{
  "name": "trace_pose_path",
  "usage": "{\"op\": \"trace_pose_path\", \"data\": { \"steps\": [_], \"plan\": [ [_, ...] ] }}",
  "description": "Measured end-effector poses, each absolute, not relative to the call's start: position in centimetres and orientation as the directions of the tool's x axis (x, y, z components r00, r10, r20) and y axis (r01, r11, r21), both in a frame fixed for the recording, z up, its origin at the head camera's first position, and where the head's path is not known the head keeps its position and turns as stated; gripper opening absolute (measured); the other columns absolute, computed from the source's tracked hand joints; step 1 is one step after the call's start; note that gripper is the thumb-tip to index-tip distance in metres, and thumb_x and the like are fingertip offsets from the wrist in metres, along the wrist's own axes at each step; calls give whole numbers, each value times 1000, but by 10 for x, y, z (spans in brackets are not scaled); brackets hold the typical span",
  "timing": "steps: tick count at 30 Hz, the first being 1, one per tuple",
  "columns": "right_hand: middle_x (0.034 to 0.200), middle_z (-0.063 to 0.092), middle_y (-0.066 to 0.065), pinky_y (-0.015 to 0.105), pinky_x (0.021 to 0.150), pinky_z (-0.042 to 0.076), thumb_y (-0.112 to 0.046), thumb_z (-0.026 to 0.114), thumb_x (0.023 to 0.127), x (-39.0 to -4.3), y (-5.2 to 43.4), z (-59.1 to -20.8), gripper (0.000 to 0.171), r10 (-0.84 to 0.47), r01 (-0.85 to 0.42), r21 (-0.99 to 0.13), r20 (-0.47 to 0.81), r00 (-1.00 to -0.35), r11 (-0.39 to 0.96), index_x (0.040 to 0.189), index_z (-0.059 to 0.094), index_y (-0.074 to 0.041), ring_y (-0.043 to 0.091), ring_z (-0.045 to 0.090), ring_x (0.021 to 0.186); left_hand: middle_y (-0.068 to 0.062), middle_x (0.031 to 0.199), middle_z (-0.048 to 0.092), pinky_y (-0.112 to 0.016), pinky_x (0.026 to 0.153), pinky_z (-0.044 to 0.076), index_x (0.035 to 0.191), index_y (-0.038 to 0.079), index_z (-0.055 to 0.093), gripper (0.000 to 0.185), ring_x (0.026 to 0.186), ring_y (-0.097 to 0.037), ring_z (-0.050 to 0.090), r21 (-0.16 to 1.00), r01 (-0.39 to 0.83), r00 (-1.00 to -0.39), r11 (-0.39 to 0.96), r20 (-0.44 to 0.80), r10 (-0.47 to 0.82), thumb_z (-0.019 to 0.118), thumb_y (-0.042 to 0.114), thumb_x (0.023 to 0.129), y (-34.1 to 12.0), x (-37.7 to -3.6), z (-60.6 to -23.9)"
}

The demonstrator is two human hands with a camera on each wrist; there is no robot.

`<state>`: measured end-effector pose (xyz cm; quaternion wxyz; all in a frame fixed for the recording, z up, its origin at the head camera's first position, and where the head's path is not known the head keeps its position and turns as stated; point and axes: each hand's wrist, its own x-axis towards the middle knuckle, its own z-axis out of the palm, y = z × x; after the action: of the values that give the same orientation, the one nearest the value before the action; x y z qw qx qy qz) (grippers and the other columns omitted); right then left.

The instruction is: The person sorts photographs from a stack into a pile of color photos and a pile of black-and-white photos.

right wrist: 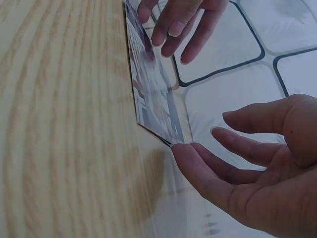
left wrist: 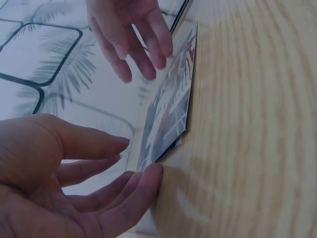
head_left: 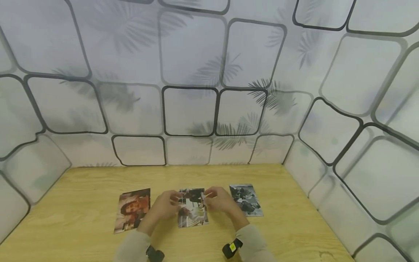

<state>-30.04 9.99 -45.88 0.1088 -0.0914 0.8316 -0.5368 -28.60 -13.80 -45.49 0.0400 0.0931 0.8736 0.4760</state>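
Between the two hands, a photo print (head_left: 193, 211) lies on the wooden table. A second layer shows under its edge in the left wrist view. My left hand (head_left: 163, 205) is at the print's left side, its fingers loosely bent, a fingertip at the near corner (left wrist: 157, 157). On the opposite side, my right hand (head_left: 220, 200) has a fingertip touching the print's edge, as the right wrist view shows. Thumb and fingers of each hand stand apart, with nothing pinched between them. A reddish photo (head_left: 132, 210) lies left of the left hand; a grey photo (head_left: 247, 200) lies partly behind the right wrist.
The light wood table (head_left: 288, 233) runs back to a pale patterned curtain or wall covering (head_left: 190, 109), which also closes off the left and right sides. Dark bands with small devices (head_left: 233, 248) sit on both wrists.
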Motion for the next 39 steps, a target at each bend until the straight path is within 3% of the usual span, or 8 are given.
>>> {"op": "trace_pose_path", "data": {
  "steps": [13, 18, 28, 34, 39],
  "plan": [
    [116, 65, 23, 40, 78, 65, -5, 63, 98, -290, 95, -459, 31, -267, -6, -916, -110, -957, 400, 127, 63, 7, 24, 71, 89, -24, 119, 69, -46, 80, 65, 124, -3, 67, 45, 106, -37, 69, 880, 77, -992, 469, 18, 128, 77, -8, 80, -138, -273, -462],
    [115, 65, 23, 40, 79, 66, -6, 63, 98, -288, 97, -457, 32, -272, -7, -914, -113, -956, 405, 128, 63, 7, 25, 72, 90, -24, 122, 67, -44, 77, 65, 126, -1, 66, 47, 106, -36, 69, 906, 61, -993, 419, 13, 116, 79, -6, 81, -137, -271, -459],
    [116, 64, 23, 41, 81, 66, -10, 64, 99, -286, 105, -457, 32, -284, -25, -914, -99, -954, 405, 128, 63, 6, 23, 72, 90, -19, 103, 73, -39, 72, 64, 122, -3, 70, 43, 91, -24, 70, 918, 64, -996, 390, 37, 75, 75, -13, 80, -134, -265, -457],
    [114, 64, 26, 44, 81, 66, -5, 63, 96, -279, 111, -450, 36, -295, -72, -924, -46, -955, 376, 130, 62, 8, 30, 72, 92, -21, 106, 71, -35, 70, 66, 125, -3, 69, 45, 91, -23, 69, 945, 34, -997, 325, 9, 79, 74, -15, 81, -132, -260, -448],
    [116, 65, 24, 44, 81, 66, -4, 63, 97, -273, 109, -443, 33, -332, -97, -930, -29, -943, 356, 129, 64, 5, 24, 69, 90, -22, 112, 70, -36, 75, 66, 128, -2, 67, 46, 96, -25, 68, 953, 45, -995, 299, 14, 102, 73, -13, 84, -136, -254, -438]
  ]
}}
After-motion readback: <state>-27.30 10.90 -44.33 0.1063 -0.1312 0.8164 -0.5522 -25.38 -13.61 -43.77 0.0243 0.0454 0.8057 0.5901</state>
